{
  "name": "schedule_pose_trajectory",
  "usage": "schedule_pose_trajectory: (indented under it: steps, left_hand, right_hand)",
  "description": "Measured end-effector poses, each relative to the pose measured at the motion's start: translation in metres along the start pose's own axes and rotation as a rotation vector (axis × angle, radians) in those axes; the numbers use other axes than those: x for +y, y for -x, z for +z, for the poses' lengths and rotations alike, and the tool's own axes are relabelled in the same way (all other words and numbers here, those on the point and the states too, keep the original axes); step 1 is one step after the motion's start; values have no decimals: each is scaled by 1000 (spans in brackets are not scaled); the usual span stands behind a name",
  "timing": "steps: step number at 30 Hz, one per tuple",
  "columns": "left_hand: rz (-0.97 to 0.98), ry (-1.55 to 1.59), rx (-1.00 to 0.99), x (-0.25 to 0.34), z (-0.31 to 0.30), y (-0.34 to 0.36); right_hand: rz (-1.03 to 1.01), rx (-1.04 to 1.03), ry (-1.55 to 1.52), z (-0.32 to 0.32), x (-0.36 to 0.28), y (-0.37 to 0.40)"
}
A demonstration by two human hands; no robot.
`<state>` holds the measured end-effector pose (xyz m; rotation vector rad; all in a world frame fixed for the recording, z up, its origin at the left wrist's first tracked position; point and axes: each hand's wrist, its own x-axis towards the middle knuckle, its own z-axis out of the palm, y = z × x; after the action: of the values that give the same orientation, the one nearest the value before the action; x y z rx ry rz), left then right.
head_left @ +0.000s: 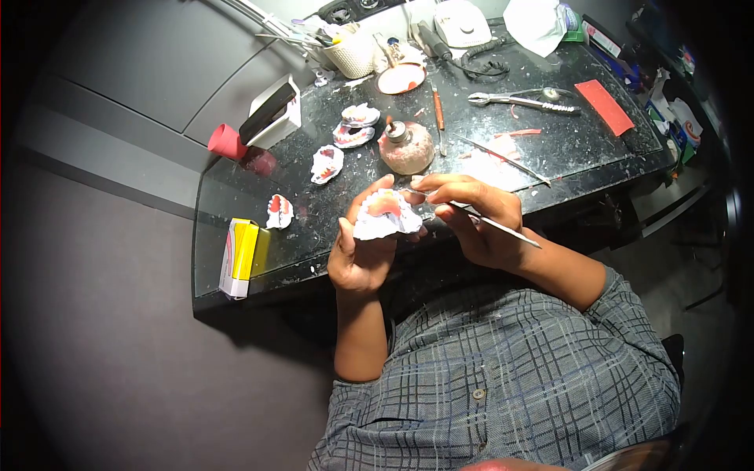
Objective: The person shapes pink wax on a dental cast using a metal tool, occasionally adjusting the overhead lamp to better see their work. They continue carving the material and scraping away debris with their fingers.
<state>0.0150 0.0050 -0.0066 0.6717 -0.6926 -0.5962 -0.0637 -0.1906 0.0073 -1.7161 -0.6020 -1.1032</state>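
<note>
My left hand [363,265] holds a white plaster dental cast [385,226] from below, fingers and thumb wrapped around its sides. Pink wax [383,206] covers the inner part of the cast, facing up. In my right hand [488,210] is a thin metal wax carver [512,231], pinched like a pen. Its front end reaches toward the far edge of the cast, and its tail sticks out past my palm. The tip is partly hidden by my fingers. Just beyond both hands stands a spirit lamp [407,151] with a round, wax-smeared body.
More plaster casts with pink wax [327,163] stand on the black table [294,247] to the left. A yellow-and-white box [239,257] is at the front left corner. Pliers [522,101], a red wax sheet [604,108] and a red-handled tool [438,110] lie farther back.
</note>
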Motion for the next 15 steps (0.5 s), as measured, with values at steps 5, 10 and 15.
schedule_pose_trajectory:
  steps: [5, 10, 15]
  left_hand:
    - [4, -34, 124, -3, -1, 0]
    - [-32, 27, 94, -4, -8, 1]
    - [-47, 44, 75, -4, -4, 0]
  right_hand:
    - [-108, -61, 109, 0, -1, -4]
    - [-119, -99, 93, 4, 0, -7]
    - [-164, -123, 66, 11, 1, -11]
